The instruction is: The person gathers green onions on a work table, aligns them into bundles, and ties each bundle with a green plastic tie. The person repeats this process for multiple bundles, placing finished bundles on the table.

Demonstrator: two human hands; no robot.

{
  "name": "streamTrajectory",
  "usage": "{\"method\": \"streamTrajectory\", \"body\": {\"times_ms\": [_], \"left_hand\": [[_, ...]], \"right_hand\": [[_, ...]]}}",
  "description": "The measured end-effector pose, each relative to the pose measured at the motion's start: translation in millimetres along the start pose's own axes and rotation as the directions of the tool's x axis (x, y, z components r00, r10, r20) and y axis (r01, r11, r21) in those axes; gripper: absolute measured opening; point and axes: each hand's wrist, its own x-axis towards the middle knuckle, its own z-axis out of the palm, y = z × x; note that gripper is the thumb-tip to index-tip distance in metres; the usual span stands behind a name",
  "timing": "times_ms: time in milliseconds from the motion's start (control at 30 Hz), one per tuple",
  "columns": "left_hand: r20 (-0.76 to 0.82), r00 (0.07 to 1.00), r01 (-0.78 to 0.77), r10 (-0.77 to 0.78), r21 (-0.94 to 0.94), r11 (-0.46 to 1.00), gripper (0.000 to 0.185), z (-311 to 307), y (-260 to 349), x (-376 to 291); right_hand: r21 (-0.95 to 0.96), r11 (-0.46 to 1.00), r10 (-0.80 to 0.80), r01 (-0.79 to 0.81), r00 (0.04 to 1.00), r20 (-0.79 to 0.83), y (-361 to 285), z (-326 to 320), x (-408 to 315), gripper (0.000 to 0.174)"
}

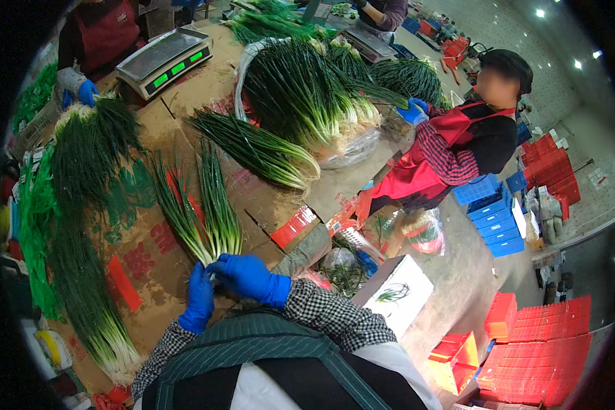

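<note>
Both of my hands wear blue gloves and meet at the root end of a bunch of green onions near the table's front edge. My left hand closes on the lower left of the white stems. From the right, my right hand pinches the same root ends. The dark leaves split into two fans pointing away from me. Beyond them lies a loose bundle of green onions, apart from my hands. A long bundle rests on the left, its roots towards me.
A cardboard-covered table spreads before me. At the back are a large heap of green onions and a digital scale. A co-worker in a red apron stands at right. Green mesh bags hang left; a white box stands right.
</note>
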Motion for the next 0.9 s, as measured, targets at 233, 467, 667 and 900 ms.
{"method": "streamTrajectory", "body": {"times_ms": [233, 467, 667, 900], "left_hand": [[0.280, 0.951, 0.170, -0.131, -0.117, 0.978, 0.031, 8.0, 42.5, -6.9], [0.197, 0.972, 0.186, -0.131, -0.297, 0.937, 0.031, 1.5, 29.6, 1.6], [0.276, 0.947, 0.307, -0.166, -0.617, 0.725, 0.043, 4.5, 43.2, -0.5], [0.275, 0.945, 0.283, -0.178, -0.409, 0.868, 0.045, 5.4, 39.1, 5.5]], "right_hand": [[0.812, 0.401, 0.209, -0.424, 0.906, 0.369, -13.1, -20.4, 3.4, 0.024], [0.942, 0.319, 0.692, -0.102, 0.704, -0.158, -29.0, -146.0, -79.0, 0.008], [0.689, 0.628, 0.556, 0.362, 0.411, -0.723, 16.5, -230.7, -227.0, 0.012], [0.685, 0.417, 0.900, -0.597, 0.166, -0.403, 119.7, -228.5, -286.3, 0.049]]}}
